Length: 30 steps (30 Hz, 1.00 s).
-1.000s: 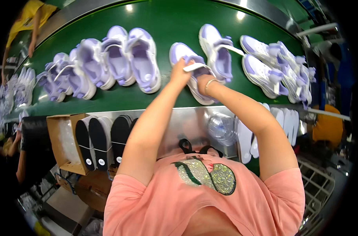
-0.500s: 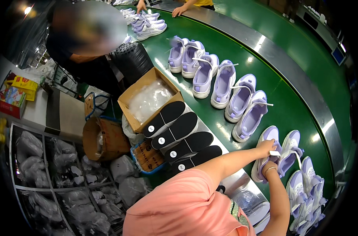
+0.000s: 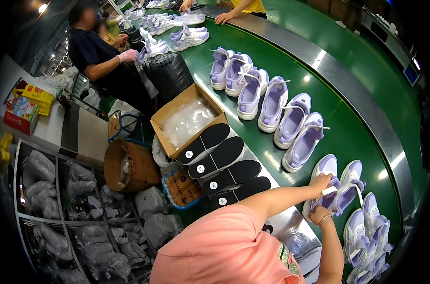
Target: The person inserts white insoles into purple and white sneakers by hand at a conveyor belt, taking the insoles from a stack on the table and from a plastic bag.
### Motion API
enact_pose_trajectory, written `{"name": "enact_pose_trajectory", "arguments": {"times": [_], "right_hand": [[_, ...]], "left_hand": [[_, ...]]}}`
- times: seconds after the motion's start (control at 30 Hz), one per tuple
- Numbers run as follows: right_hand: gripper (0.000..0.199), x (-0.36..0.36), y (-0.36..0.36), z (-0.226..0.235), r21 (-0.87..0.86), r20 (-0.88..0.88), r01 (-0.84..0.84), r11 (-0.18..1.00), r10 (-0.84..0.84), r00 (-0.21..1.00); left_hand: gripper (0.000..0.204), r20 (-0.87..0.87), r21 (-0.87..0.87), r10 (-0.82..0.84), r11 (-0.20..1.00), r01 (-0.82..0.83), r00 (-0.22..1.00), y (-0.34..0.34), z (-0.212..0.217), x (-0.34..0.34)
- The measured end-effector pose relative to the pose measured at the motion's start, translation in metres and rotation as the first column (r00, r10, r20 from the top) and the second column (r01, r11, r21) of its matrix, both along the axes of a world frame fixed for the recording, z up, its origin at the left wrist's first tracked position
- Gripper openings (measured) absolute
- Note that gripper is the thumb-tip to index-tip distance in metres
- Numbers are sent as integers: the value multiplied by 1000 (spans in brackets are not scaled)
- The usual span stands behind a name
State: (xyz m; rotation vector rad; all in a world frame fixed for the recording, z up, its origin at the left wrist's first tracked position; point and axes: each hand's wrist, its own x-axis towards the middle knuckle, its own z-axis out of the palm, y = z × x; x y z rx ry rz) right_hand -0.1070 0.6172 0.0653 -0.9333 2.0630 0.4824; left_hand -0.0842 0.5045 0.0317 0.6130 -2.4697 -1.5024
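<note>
A white and lilac sneaker [image 3: 327, 165] stands on the green conveyor belt with its toe away from me. My left hand [image 3: 321, 184] is closed on its upper near the tongue, where a white strap end sticks up. At the heel end, my right hand [image 3: 320, 214] grips the collar, its fingertips partly hidden inside the shoe. Touching it on the right is a matching sneaker [image 3: 351, 171] with a loose white strap. More lilac sneakers [image 3: 373, 218] lie close together further right, some of them on their sides.
Ahead to the left, a row of lilac sneakers [image 3: 274, 105] stands on the belt [image 3: 290, 71]. Black insoles [image 3: 231, 173] in bundles lie by an open carton [image 3: 184, 118] of clear plastic. A rack [image 3: 59, 189] holds grey-wrapped items. Co-workers stand at the far left and top.
My view has shifted slightly, so the scene sits a little lower and further right. Both hands stay on the same sneaker, the right one slightly lower at its heel.
</note>
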Motion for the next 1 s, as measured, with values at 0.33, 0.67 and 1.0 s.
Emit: {"name": "enact_pose_trajectory", "arguments": {"times": [0.33, 0.67, 1.0], "right_hand": [[41, 22, -32, 54, -685, -31, 31, 728, -71, 997], [43, 115, 235, 34, -672, -329, 632, 385, -921, 211], [43, 125, 238, 26, -580, -441, 710, 399, -887, 139]], "left_hand": [[23, -66, -386, -150, 916, 113, 987, -108, -2, -13], [49, -449, -668, -385, 744, -17, 807, -56, 111, -49], [55, 33, -532, -314, 798, 283, 949, -25, 60, -110]]}}
